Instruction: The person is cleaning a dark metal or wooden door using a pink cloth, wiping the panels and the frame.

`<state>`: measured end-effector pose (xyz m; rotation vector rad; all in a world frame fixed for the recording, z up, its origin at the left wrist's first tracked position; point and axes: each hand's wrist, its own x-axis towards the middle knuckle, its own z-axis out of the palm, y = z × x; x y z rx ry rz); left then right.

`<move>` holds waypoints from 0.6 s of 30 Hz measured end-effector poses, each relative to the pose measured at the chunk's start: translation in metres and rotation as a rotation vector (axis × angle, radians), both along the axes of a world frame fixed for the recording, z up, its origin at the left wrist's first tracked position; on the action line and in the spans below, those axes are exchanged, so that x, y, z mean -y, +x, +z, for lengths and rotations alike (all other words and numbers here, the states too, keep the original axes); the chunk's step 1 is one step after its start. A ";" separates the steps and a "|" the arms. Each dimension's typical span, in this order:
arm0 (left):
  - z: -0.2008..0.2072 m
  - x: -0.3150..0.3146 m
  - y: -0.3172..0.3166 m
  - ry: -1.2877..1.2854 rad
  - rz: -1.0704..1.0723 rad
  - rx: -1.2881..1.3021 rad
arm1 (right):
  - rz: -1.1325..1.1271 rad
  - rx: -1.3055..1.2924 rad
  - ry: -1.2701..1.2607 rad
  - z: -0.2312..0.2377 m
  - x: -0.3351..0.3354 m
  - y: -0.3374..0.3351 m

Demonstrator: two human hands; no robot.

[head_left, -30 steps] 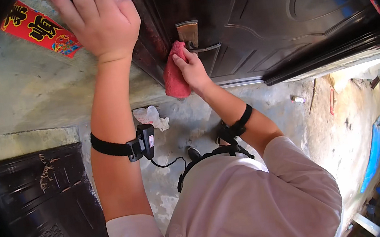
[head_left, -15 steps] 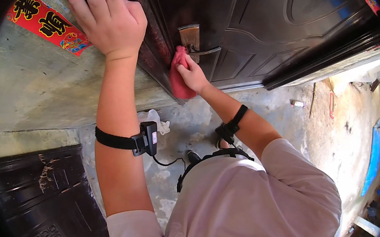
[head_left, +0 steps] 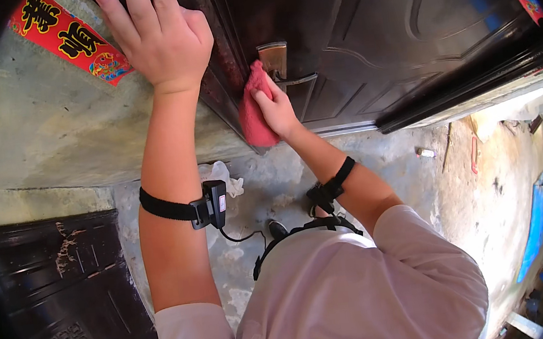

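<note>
In my right hand is a bunched red cloth, gripped between thumb and fingers and hanging down a little. It lies at the edge of a dark brown panelled door, beside the door handle and its worn metal plate. My right fingertips are partly hidden behind the cloth. Higher up and to the left, my left hand is spread with its fingers stretched out and nothing in it. It is at the dark door frame; whether the palm presses on it is hidden.
A red paper banner hangs on the grey wall at left. Another dark door stands at lower left. A white plastic bag lies on the concrete floor. A blue strip is at far right.
My right hand and the cloth have shifted slightly left along the door's edge, keeping the same grip. My left hand stays spread in nearly the same place.
</note>
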<state>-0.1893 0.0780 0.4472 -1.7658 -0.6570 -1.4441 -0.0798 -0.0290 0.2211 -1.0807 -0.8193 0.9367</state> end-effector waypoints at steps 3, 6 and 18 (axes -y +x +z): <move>0.000 0.002 0.001 -0.007 0.002 0.006 | -0.034 0.091 -0.076 -0.023 0.000 -0.001; 0.002 0.001 0.000 -0.007 0.006 -0.005 | -0.035 0.079 -0.162 -0.015 0.000 -0.003; 0.001 0.003 -0.004 0.020 -0.026 -0.026 | -0.161 0.110 -0.040 0.017 0.003 -0.013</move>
